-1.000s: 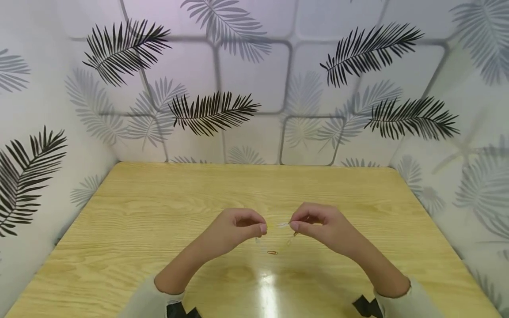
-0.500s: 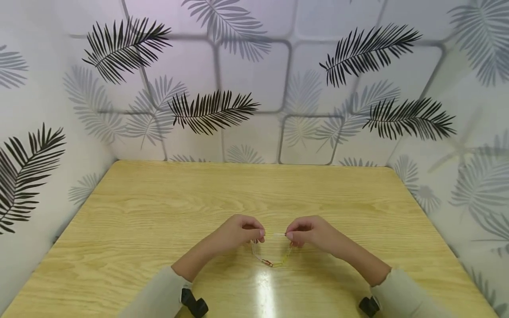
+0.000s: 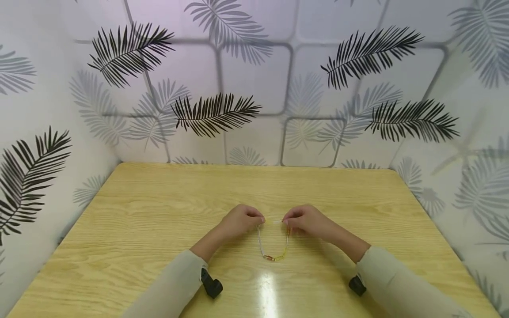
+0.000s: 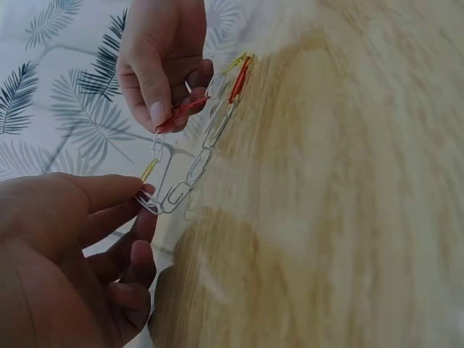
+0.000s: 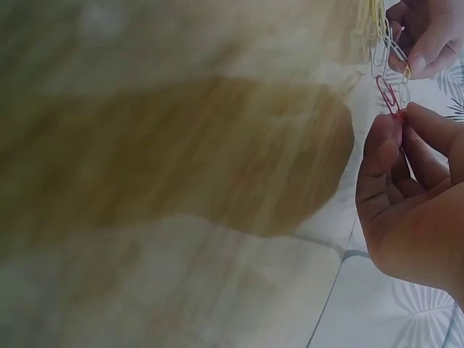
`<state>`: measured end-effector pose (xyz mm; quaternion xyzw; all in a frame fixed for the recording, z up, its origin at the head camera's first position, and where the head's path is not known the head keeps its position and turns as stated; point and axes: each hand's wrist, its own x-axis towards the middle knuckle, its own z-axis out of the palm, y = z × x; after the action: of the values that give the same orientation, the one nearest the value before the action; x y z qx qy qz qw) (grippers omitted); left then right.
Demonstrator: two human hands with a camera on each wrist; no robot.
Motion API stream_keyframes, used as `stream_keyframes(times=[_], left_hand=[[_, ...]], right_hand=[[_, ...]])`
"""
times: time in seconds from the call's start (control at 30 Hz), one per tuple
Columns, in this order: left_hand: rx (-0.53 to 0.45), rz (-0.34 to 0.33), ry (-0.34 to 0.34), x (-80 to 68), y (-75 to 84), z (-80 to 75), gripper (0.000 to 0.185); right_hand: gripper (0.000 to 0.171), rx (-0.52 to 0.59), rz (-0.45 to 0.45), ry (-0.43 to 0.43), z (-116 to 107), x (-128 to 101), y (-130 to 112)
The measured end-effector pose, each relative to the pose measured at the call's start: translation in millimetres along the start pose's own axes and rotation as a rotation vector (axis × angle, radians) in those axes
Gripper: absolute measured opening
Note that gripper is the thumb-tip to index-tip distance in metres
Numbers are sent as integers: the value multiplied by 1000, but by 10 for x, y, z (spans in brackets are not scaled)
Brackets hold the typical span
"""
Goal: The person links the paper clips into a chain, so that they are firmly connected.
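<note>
A paper clip chain of white, yellow and red clips spans my two hands and droops toward me in a U. My left hand pinches it where a yellow clip meets white ones. On the other side my right hand pinches a red clip between thumb and forefinger. A short stretch of yellow and white clips joins the two hands, so the chain makes a ring. Another red clip is in the hanging part. Fingertips hide the exact links held. Whether the U's bottom touches the table, I cannot tell.
The wooden table spreads around both hands, with a bright glare patch at its front. Leaf-patterned wall covering encloses the back and sides. A black wrist device sits at the left cuff, another at the right.
My hands have drawn closer together than a second ago. Since half a second ago they have shifted slightly away from me, and the chain's U now looks longer.
</note>
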<state>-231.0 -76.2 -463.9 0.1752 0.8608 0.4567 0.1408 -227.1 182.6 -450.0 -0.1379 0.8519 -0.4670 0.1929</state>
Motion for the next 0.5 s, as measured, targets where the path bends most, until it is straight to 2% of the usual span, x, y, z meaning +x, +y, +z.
stream_keyframes(times=[0.23,0.5], left_hand=[[108,-26,43,36,-40,24,20],[128,-50,72,-19,-26,-27,21]], right_hand=[[18,-28,34,30,25,53,2],[26,-22,54,66,-61,35,20]])
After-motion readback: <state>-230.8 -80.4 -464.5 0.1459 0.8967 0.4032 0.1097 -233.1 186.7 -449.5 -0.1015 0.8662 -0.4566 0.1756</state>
